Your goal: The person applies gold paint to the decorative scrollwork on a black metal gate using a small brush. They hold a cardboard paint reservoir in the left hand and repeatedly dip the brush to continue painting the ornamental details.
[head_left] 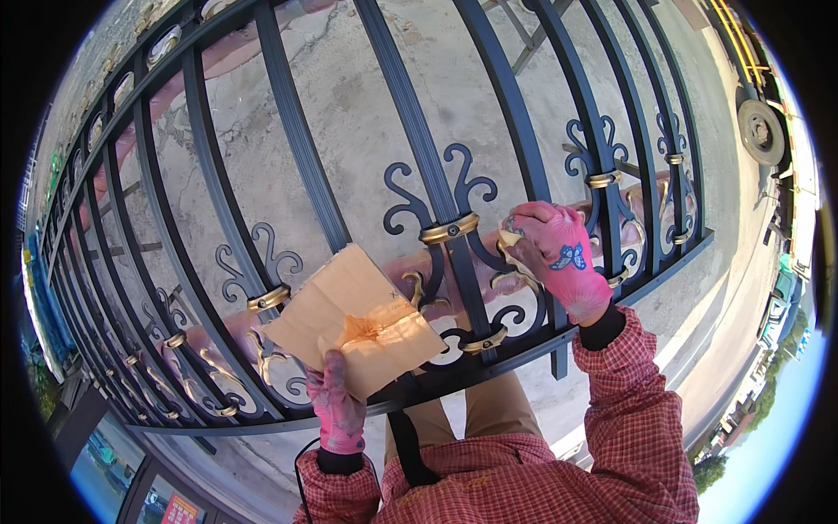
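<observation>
My left hand [337,403], in a stained pink glove, grips a square of tan cardboard [297,325] by its lower edge. A wet-looking orange-gold smear [371,328] lies on the cardboard's face. My right hand [563,253], in a pink glove with a blue butterfly print, is curled round a small pale sponge-like piece [517,248], mostly hidden by the fingers. That hand is at the scrollwork of a dark metal fence panel [397,79], right of a gold collar [449,229]. Gold colour shows on a leaf-shaped scroll [515,280] just below the hand.
More scrolls with gold collars [267,299] run along the panel to both sides. Beneath the bars is grey concrete [340,113] with pinkish patches. The panel's lower rail [489,365] crosses in front of my legs. A wheel [760,133] stands at the far right.
</observation>
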### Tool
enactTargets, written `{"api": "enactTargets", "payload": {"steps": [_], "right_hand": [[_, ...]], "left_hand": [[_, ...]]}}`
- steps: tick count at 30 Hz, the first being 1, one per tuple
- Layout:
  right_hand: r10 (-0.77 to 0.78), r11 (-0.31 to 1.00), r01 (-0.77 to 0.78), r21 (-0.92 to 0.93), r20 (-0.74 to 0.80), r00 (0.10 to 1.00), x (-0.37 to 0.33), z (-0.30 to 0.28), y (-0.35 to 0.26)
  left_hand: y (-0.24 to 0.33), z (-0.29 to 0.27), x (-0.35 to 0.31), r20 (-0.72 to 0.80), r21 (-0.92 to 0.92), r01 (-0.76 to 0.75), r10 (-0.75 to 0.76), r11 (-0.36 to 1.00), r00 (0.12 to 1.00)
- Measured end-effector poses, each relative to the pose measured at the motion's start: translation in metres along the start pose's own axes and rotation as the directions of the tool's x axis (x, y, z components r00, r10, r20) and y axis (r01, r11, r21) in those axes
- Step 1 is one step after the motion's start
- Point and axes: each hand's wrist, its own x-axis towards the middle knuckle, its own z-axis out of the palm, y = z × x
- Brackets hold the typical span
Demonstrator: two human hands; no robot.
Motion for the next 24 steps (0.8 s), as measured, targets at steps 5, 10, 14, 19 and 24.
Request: {"api": "enactTargets", "payload": {"steps": [5, 10, 14, 19, 24], "right_hand": [[-0.048, 0.999, 0.045, -0.026, -0.12, 0.992, 0.003, -0.001, 0.006], [-0.109, 0.994, 0.107, -0.03, -0.082, 0.991, -0.007, -0.001, 0.016], [-0.084, 0.995, 0.09, 0.032, -0.148, 0.985, -0.03, -0.013, 0.015], [-0.172, 0.982, 0.173, -0.081, 0.017, 0.985, -0.044, 0.004, 0.014], [-0.135, 0.99, 0.134, 0.043, 0.034, 0.99, -0.061, 0.004, 0.019]], "left_hand": [[-0.01, 0.003, -0.023, -0.062, -0.056, 0.01, -0.014, 0.998, 0.998], [-0.03, 0.017, -0.051, -0.135, -0.16, -0.019, -0.002, 0.987, 0.991], [-0.045, 0.024, -0.074, -0.18, -0.183, -0.065, 0.032, 0.981, 0.983], [-0.071, 0.022, -0.097, -0.23, -0.222, -0.106, 0.054, 0.969, 0.972], [-0.084, 0.02, -0.115, -0.261, -0.258, -0.121, 0.051, 0.959, 0.964]]}}
